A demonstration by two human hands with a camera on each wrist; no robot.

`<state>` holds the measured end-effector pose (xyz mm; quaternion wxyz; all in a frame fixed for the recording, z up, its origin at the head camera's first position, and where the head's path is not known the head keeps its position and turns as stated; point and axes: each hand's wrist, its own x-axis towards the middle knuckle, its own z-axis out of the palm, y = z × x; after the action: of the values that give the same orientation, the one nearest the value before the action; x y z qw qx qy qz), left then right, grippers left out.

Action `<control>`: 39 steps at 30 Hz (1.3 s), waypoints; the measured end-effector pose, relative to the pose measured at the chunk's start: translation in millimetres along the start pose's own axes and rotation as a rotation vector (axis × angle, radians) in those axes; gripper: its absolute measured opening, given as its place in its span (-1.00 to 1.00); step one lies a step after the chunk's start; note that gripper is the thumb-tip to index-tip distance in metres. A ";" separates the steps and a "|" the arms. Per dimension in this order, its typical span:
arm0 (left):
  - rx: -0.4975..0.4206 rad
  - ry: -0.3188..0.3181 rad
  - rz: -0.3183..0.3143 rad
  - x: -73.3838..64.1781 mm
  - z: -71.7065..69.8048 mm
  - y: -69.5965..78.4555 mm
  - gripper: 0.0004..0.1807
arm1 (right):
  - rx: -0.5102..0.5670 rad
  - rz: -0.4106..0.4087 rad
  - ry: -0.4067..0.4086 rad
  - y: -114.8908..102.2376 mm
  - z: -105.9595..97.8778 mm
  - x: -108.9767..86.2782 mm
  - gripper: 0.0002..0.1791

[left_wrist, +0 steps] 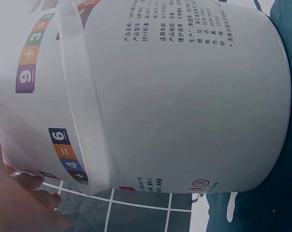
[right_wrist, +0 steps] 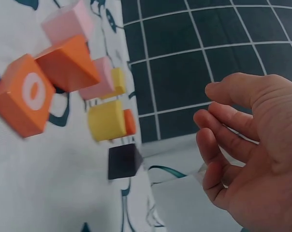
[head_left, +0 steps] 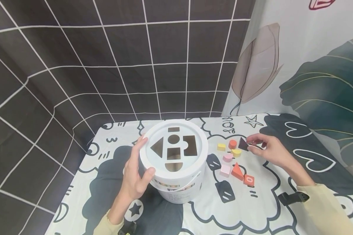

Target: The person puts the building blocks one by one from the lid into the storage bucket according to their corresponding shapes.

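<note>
A white bucket [head_left: 179, 192] stands upright, its lid [head_left: 147, 143] cut with several shaped holes: triangle, circle, half-circle and rectangular forms. My left hand [head_left: 136, 173] rests against the bucket's left side, fingers extended along the lid's rim and thumb on its near edge. In the left wrist view, number strips and small print mark the bucket's wall [left_wrist: 184, 106]. At the right, my right hand [head_left: 267, 148] hovers by a dark triangular block [head_left: 243, 144]. The right wrist view has that dark block [right_wrist: 123, 161] apart from the loosely bent fingers [right_wrist: 228, 130], with nothing between them.
Between bucket and right hand lie a red cylinder [head_left: 232, 144], yellow blocks [head_left: 221, 147], pink blocks [head_left: 225, 170], a red-orange triangle [head_left: 237, 172] and an orange block marked 0 [head_left: 249, 180]. A patterned cloth [head_left: 217, 212] covers the table. Dark grid fabric [head_left: 120, 78] hangs behind.
</note>
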<state>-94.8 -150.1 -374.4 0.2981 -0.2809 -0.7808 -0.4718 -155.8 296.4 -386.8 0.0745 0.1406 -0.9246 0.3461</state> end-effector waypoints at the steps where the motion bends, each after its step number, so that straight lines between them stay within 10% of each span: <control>1: 0.002 0.000 -0.001 0.0 0.0 0.1 -0.21 | 0.002 0.004 -0.002 1.3 1.7 -0.4 -0.69; 39: 0.019 -0.001 0.008 0.3 -0.4 0.7 -0.22 | 0.054 0.022 0.023 33.9 48.8 -1.8 -0.74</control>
<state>-94.4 -150.1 -373.7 0.3024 -0.2813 -0.7842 -0.4630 -166.6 288.9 -444.8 0.0773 0.1282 -0.9155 0.3734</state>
